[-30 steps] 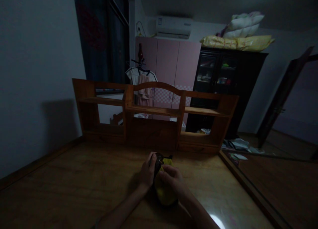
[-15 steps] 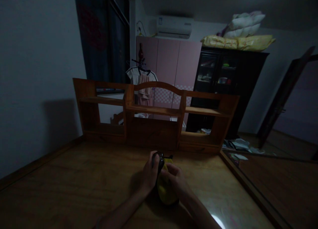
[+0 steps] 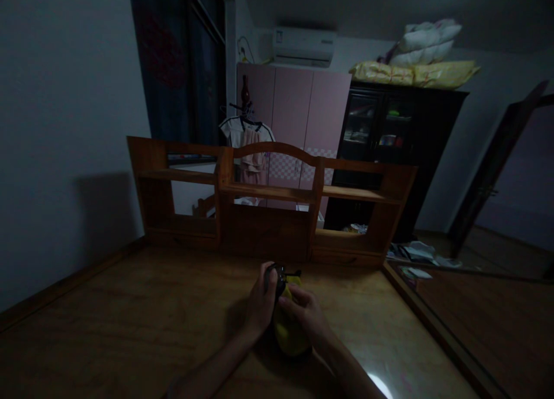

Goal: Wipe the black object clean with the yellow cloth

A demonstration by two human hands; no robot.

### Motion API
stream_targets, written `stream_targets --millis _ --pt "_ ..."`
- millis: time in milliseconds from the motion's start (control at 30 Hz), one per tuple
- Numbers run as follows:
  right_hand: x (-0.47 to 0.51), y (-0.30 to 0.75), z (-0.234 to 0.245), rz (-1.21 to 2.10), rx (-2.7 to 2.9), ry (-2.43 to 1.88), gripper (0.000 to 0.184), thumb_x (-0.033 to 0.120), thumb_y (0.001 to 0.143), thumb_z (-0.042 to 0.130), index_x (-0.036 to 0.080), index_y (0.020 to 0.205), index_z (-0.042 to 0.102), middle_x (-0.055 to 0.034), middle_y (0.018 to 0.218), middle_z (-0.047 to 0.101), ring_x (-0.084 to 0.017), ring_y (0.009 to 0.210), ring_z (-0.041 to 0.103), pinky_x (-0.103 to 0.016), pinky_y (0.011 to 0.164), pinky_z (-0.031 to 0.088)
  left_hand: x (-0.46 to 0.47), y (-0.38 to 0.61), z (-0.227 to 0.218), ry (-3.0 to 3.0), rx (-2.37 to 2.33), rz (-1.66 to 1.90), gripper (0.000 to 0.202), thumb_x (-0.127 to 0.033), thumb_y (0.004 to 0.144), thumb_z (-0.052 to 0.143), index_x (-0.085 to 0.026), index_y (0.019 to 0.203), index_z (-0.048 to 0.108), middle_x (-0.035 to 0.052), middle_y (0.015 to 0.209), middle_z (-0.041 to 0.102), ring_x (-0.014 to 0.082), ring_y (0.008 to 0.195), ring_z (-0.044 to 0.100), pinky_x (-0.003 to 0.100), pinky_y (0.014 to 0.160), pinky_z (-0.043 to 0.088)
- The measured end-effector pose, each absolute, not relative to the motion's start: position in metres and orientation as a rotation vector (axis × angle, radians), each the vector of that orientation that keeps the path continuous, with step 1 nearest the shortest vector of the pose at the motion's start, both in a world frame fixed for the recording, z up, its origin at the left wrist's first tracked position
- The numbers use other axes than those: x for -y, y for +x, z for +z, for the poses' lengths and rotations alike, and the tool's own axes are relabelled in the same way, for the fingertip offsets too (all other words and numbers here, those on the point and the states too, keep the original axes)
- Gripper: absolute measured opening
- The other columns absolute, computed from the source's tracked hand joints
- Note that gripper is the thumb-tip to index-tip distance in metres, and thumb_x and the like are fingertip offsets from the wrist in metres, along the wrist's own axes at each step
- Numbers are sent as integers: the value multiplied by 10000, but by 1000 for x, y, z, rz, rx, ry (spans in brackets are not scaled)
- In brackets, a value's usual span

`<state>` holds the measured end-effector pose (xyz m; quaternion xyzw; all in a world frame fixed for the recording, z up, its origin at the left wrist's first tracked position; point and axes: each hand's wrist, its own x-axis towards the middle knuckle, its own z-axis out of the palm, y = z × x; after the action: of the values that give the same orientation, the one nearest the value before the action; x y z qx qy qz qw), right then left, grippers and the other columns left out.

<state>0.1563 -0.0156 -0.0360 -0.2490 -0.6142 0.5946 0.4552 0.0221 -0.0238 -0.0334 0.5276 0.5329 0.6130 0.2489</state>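
Note:
Just beyond the middle of the near tabletop, my left hand (image 3: 261, 301) is closed around a glossy black object (image 3: 280, 279) whose kind I cannot make out in the dim light. Directly to its right is a yellow, soft-looking item with dark edging (image 3: 291, 332), resting low over the table and touching the black object. My right hand (image 3: 305, 311) has its thumb and fingers pinched together at the upper part of the yellow item. Those fingers hide part of it. A thin dark strip (image 3: 295, 273) juts out at its top.
The wooden tabletop (image 3: 142, 318) runs up to a wooden shelf unit (image 3: 268, 192). A wall (image 3: 64, 156) borders the left side, and a raised wooden edge (image 3: 426, 318) the right. Papers (image 3: 419, 252) lie beyond that edge. Pink wardrobe (image 3: 292, 104) and dark cabinet (image 3: 433, 122) stand behind.
My right fingers have shifted slightly down and left against the yellow item. The black object is turned a little, and more of its top shows. My left hand stays nearly in place.

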Motion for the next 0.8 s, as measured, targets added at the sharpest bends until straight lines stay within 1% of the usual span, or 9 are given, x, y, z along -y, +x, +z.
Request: stream_targets --millis 167,367,500,600,700,800 --pt "12 158 -39 1368 1636 -632 234 371 768 715 180 902 693 -24 917 656 -213 887 603 -281 759 484 23 22 -35 1416 -1454 1657 370 -530 927 300 -271 1122 480 18 1060 600 195 999 568 340 900 416" --pt "11 159 -41 1393 1631 -669 277 332 729 739 168 948 693 -30 898 672 -213 840 614 -288 723 491 21 21 -38 1412 -1467 1650 376 -538 925 294 -283 1130 481 18 1068 607 199 1004 571 341 898 409" --pt "13 159 -36 1409 1642 -644 252 296 695 750 164 902 691 -7 823 661 -190 760 614 -268 680 482 21 21 -39 1427 -1485 1647 379 -530 925 289 -278 1128 486 23 1066 617 204 993 577 337 877 413" --pt "13 159 -32 1374 1677 -679 222 269 682 735 163 870 686 -4 802 657 -188 741 610 -266 668 478 23 21 -36 1424 -1479 1645 381 -527 925 289 -270 1116 497 24 1040 628 205 972 585 335 871 414" --pt "11 160 -33 1257 1766 -705 174 183 691 667 163 864 678 -5 817 655 -192 775 607 -265 689 475 24 21 -35 1394 -1452 1653 377 -530 920 305 -262 1085 514 24 1000 636 206 942 594 338 868 416" --pt "9 162 -36 1010 1906 -730 181 107 681 602 170 838 667 -8 839 650 -195 817 598 -277 734 472 20 21 -39 1280 -1384 1687 383 -538 896 367 -240 1041 558 35 994 651 214 975 593 339 892 414"
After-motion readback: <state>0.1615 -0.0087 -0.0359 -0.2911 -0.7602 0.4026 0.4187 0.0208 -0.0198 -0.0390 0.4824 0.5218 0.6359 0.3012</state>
